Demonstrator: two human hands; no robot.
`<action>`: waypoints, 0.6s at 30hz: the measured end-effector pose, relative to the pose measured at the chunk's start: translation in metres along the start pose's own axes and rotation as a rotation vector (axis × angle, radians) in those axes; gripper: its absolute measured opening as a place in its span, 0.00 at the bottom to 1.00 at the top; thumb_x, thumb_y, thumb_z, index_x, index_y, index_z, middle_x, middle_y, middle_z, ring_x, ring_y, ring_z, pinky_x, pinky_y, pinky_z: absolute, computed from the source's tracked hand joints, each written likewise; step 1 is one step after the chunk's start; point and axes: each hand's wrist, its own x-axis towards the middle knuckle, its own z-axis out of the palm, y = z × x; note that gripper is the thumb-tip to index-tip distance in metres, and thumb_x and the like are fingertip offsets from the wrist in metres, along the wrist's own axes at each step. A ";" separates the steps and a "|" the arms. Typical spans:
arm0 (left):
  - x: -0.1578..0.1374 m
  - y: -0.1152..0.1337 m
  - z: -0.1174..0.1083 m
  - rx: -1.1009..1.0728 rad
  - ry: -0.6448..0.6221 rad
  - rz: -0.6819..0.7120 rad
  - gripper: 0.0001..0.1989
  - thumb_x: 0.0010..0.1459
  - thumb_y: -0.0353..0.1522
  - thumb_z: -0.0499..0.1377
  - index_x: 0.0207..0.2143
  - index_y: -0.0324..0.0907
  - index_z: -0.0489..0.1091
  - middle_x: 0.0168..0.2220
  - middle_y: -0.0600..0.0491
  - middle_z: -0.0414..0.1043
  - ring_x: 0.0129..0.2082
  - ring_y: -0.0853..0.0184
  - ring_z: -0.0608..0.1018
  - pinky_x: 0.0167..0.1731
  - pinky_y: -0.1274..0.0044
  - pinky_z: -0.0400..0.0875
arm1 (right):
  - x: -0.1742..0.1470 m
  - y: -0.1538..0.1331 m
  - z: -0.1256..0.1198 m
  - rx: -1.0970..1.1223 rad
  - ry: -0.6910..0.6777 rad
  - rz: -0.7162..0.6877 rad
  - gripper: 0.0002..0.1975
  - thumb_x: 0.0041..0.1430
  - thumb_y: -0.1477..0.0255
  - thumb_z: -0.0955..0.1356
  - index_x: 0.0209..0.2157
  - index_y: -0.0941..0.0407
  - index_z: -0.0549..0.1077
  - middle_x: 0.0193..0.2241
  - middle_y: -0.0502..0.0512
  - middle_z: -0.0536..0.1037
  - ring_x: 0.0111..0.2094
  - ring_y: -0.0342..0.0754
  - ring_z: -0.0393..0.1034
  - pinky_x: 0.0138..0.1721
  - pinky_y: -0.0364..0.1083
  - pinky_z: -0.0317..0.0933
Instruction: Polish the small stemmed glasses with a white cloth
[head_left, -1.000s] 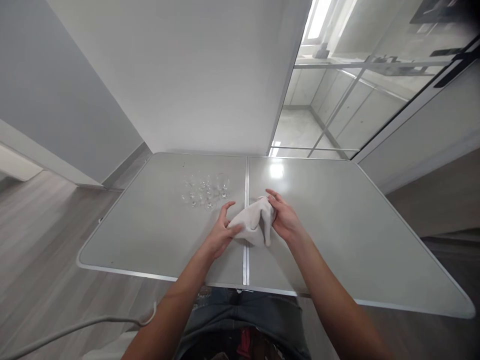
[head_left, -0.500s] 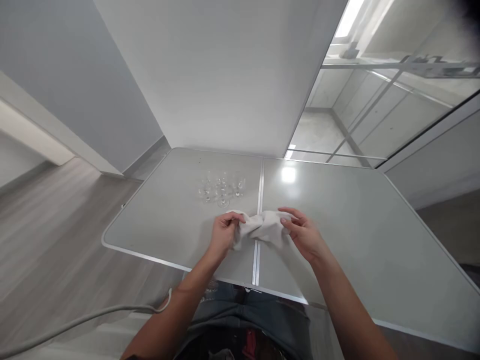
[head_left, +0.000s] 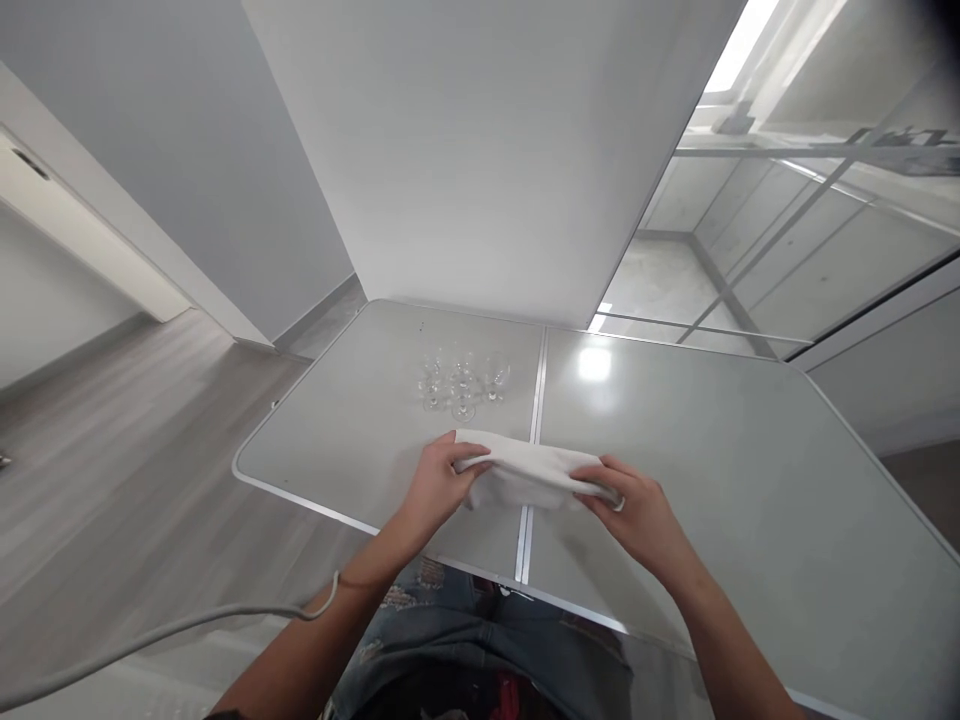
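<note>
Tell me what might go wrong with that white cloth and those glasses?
The white cloth, held between the left hand and right hand, is near the clear stemmed glasses; a swinging corner might knock one. The glasses are bunched together, so one toppling could hit its neighbours and perhaps break.

small clear stemmed glasses [head_left: 463, 388] stand close together on the table [head_left: 712, 470], left of its metal seam [head_left: 538, 390]; their exact count is hard to make out. a bright reflection [head_left: 595, 364] shines on the table's right half, near the far edge. behind the table rises a white wall [head_left: 465, 180], with a grey wall [head_left: 202, 130] further left. to the right, a barred glass panel [head_left: 780, 152] shows a pale room [head_left: 660, 275] beyond, with a bright window [head_left: 742, 45] at the top. wood-look floor [head_left: 97, 480] spreads at left, and a grey cable [head_left: 202, 615] curves in from the lower left.
</note>
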 end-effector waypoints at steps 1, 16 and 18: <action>-0.002 -0.002 -0.001 0.064 0.030 0.045 0.06 0.55 0.37 0.68 0.35 0.48 0.83 0.35 0.49 0.70 0.36 0.62 0.73 0.40 0.72 0.70 | -0.002 0.002 -0.001 -0.061 0.013 -0.041 0.07 0.58 0.65 0.71 0.37 0.46 0.82 0.38 0.56 0.75 0.34 0.52 0.70 0.37 0.51 0.66; -0.014 0.026 0.062 0.009 0.057 -0.043 0.11 0.62 0.37 0.58 0.42 0.45 0.78 0.35 0.50 0.79 0.31 0.63 0.76 0.36 0.72 0.70 | 0.015 -0.011 0.088 0.571 0.365 0.354 0.14 0.60 0.55 0.71 0.37 0.52 0.77 0.29 0.52 0.77 0.31 0.52 0.68 0.31 0.47 0.63; -0.026 0.039 0.067 -0.044 -0.080 0.059 0.14 0.63 0.36 0.58 0.49 0.45 0.76 0.45 0.47 0.80 0.39 0.59 0.79 0.43 0.69 0.73 | 0.008 -0.026 0.097 0.750 0.340 0.380 0.15 0.61 0.54 0.70 0.40 0.50 0.77 0.33 0.54 0.79 0.34 0.54 0.72 0.35 0.50 0.67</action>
